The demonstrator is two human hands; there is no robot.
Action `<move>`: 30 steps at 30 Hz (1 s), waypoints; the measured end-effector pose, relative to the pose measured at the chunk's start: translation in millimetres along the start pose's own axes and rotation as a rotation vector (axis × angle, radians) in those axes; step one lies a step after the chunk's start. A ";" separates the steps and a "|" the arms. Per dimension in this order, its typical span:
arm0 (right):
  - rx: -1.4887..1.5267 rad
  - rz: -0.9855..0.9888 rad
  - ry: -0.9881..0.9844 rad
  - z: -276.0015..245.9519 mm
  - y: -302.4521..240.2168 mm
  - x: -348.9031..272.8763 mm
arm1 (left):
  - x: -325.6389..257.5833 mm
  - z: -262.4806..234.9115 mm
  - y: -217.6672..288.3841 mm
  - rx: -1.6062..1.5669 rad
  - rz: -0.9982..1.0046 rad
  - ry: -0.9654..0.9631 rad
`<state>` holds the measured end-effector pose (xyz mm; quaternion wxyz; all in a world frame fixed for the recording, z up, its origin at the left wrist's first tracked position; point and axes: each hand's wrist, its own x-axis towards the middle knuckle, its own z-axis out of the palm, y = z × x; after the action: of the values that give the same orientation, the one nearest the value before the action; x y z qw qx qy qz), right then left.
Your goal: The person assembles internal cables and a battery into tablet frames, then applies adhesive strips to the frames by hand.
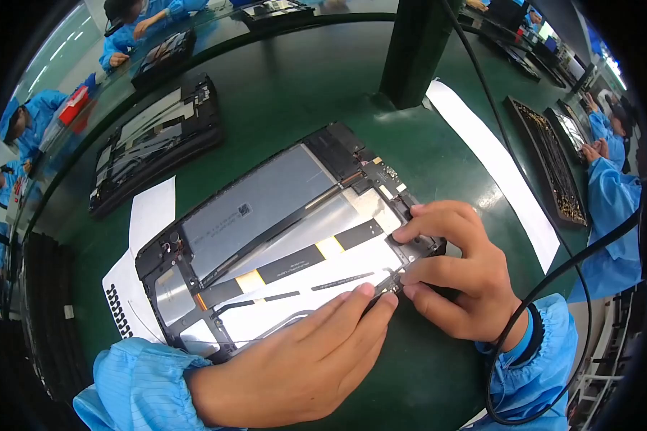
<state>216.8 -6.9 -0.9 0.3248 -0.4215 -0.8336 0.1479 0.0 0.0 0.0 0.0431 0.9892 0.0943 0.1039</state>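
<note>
An opened tablet (262, 205) lies at a slant before me, showing a grey battery, silver plates and a dark flex cable (295, 264) with yellow patches. Along its near edge rests my left hand (295, 366), fingers close together and their tips at the near right corner. My right hand (464, 276) is curled round the right end of the tablet, one finger pressing on its inside and the thumb and another fingertip at the corner. Between the fingertips of both hands sits a small part of the circuit edge (392, 281), too small to make out.
Another opened tablet (158, 140) sits on a dark stack at the far left. White sheets (154, 208) lie beside and under my tablet, one with black stickers (117, 312). A green post (410, 57), a white strip (496, 165), a black cable (546, 287) and a parts tray (550, 161) stand around. Co-workers sit beyond.
</note>
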 end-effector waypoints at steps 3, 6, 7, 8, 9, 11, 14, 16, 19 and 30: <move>-0.023 0.002 0.010 1.7 -5.0 3.6 | 2.5 -4.3 -2.4 -0.056 -0.031 0.012; -0.055 -0.013 0.063 4.5 -1.2 3.5 | 8.3 -3.7 -5.3 -0.139 -0.068 0.038; -0.009 0.018 0.085 6.1 0.0 -0.1 | 7.9 -1.5 -3.6 -0.115 -0.065 0.042; 0.038 0.048 0.108 6.6 1.4 -3.1 | 7.8 0.7 -2.2 -0.167 -0.075 0.049; 0.033 0.031 0.129 7.0 4.7 -5.8 | 8.0 2.7 -3.2 -0.219 -0.082 0.051; 0.143 0.061 0.113 0.7 8.5 -10.4 | 8.4 -3.6 -2.6 -0.227 -0.038 0.034; 0.187 0.089 0.152 9.7 9.0 -12.5 | 0.6 0.3 -0.9 -0.303 -0.099 0.089; 0.196 0.103 0.165 10.2 7.4 -13.8 | 7.1 -2.0 2.0 -0.197 -0.056 0.054; 0.123 0.128 0.198 16.7 5.2 -10.7 | 13.6 -1.6 3.0 -0.045 -0.007 0.024; 0.346 0.207 0.394 28.9 25.7 -10.9 | -11.3 -18.8 2.3 -0.170 -0.165 0.059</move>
<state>217.8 0.7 -40.4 0.5309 -0.4634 -0.6694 0.2354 -14.5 -3.2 16.3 0.1326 0.9673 0.1674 0.1369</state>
